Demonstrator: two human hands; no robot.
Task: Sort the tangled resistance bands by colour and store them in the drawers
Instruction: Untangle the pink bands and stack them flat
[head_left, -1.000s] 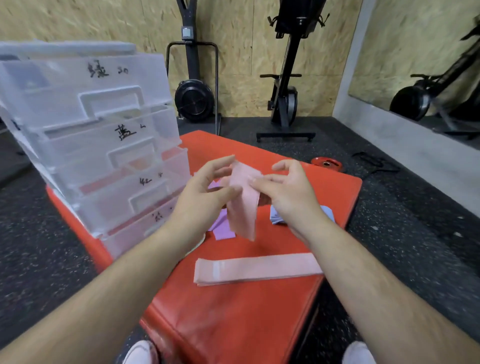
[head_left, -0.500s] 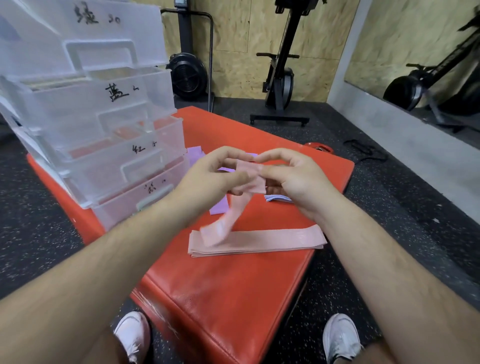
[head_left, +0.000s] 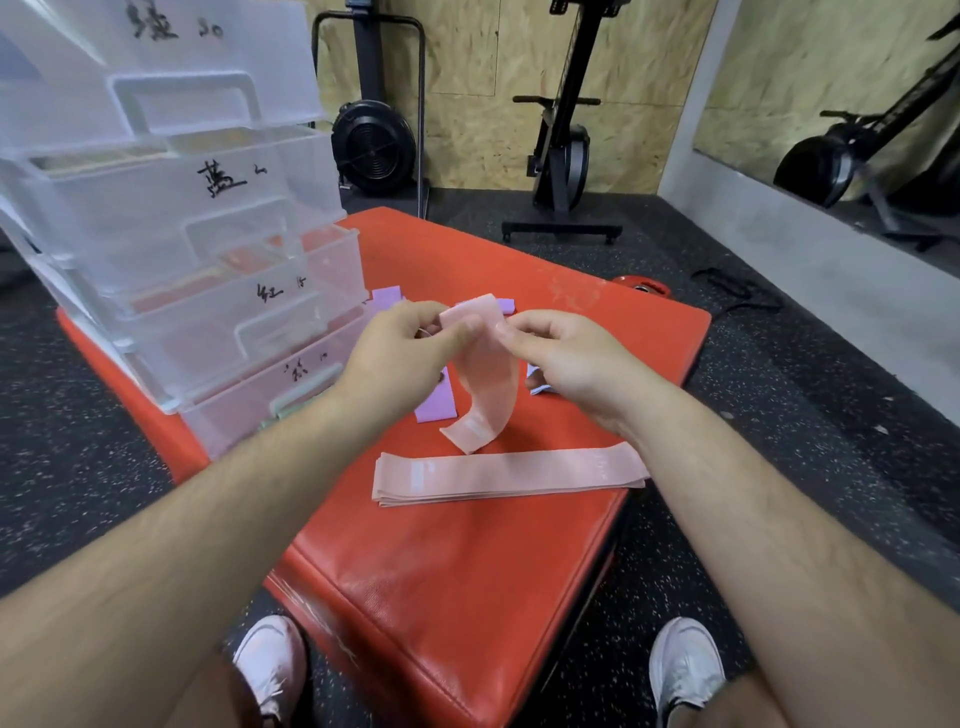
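Now hanging straighter, a pink band (head_left: 488, 384) is pinched at its top by left hand (head_left: 400, 353) and right hand (head_left: 561, 358) above the red pad (head_left: 467, 597); flattening it first should help it join the near stack (head_left: 509, 475).

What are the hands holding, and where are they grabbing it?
A pink band, pinched at its top end by the left hand and right hand.

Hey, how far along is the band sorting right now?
Done: several pink bands lie stacked flat on the red mat. In hand: the left hand and right hand pinch another pink band at its top. Left: purple bands lie loose behind it, and the stack has yet to go into the drawers.
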